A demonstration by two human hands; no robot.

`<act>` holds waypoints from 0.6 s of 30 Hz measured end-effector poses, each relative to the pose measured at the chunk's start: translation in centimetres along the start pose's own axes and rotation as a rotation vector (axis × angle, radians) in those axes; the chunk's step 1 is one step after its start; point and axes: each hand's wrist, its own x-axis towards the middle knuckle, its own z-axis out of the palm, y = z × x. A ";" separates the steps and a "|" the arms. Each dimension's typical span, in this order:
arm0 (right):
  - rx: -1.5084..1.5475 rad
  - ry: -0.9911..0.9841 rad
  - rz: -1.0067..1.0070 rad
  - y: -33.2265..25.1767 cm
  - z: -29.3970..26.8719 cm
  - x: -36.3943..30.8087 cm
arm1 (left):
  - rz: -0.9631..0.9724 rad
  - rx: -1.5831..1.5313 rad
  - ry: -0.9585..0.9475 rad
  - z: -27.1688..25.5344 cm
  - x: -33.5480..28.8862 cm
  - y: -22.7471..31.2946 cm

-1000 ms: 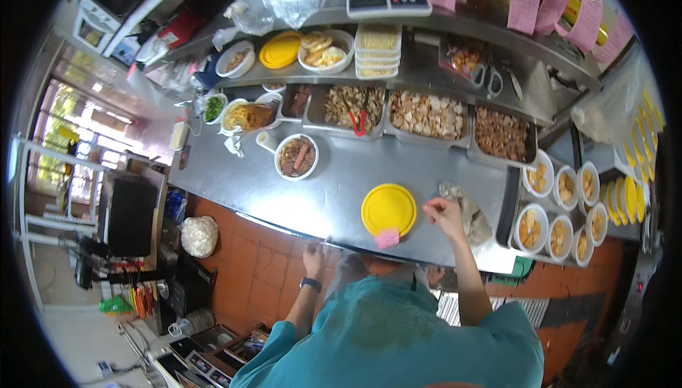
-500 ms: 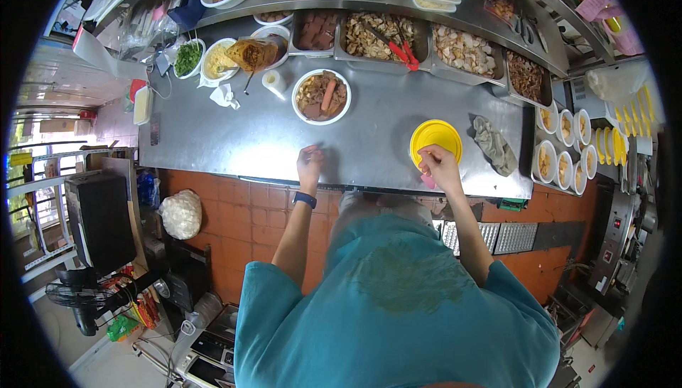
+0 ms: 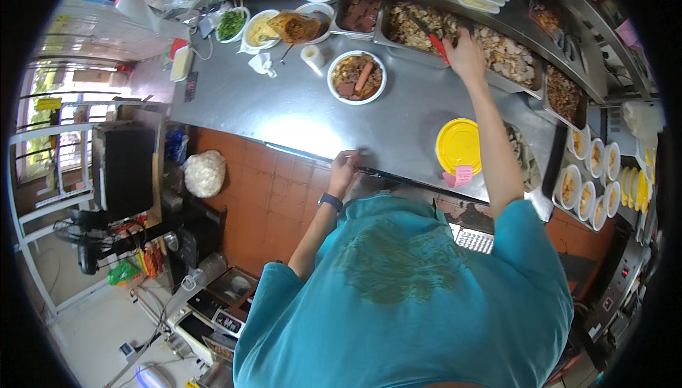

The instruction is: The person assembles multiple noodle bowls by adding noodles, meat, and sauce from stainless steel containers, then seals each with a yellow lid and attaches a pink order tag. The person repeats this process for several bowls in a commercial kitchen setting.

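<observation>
My right hand (image 3: 465, 52) reaches over the trays at the back, its fingers closed at the red-handled tongs (image 3: 437, 47). The tongs lie in a metal tray of sliced food (image 3: 405, 31); my hand covers part of them. My left hand (image 3: 345, 165) is by the counter's front edge, fingers curled, with nothing visible in it. Between my hands and the trays stands a round white bowl (image 3: 349, 99) of meat pieces with a sausage on top. A yellow round lid (image 3: 455, 139) lies below my right forearm, a pink paper slip (image 3: 463, 175) at its near edge.
A grey cloth (image 3: 529, 157) lies right of the lid, partly behind my arm. More filled trays (image 3: 508, 57) line the back under a shelf. At the right stand several white cups (image 3: 568, 185). Herbs (image 3: 231, 24) and a white cylinder (image 3: 312, 55) are at the left.
My right hand has left the pink slip at the yellow lid and moved forward to the tongs. My left hand stays near the counter edge. The view has shifted and tilted.
</observation>
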 end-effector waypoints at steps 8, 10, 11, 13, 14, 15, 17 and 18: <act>-0.232 -0.491 0.020 0.5 2.4 7.3 | 0.050 -0.034 0.155 -5.5 -3.5 -0.2; -0.303 -0.552 -0.025 0.7 2.3 7.7 | 0.033 -0.054 0.190 -6.5 -3.3 0.0; -0.315 -0.569 -0.030 0.5 2.5 7.9 | 0.030 -0.051 0.210 -6.8 -3.1 0.2; -0.299 -0.560 0.006 0.1 3.2 7.7 | 0.028 0.007 0.185 -7.1 -1.8 1.0; -0.309 -0.624 -0.010 -0.1 3.6 7.5 | 0.033 0.040 0.160 -7.1 -0.8 1.7; -0.317 -0.691 -0.019 -0.3 4.1 7.0 | 0.077 0.076 0.144 -7.1 0.4 2.5; -0.302 -0.625 0.040 -0.4 4.6 6.1 | 0.121 0.148 0.077 -7.0 3.9 4.9; -0.279 -0.556 0.055 -0.4 4.3 5.9 | 0.153 0.186 0.054 -6.9 6.0 6.4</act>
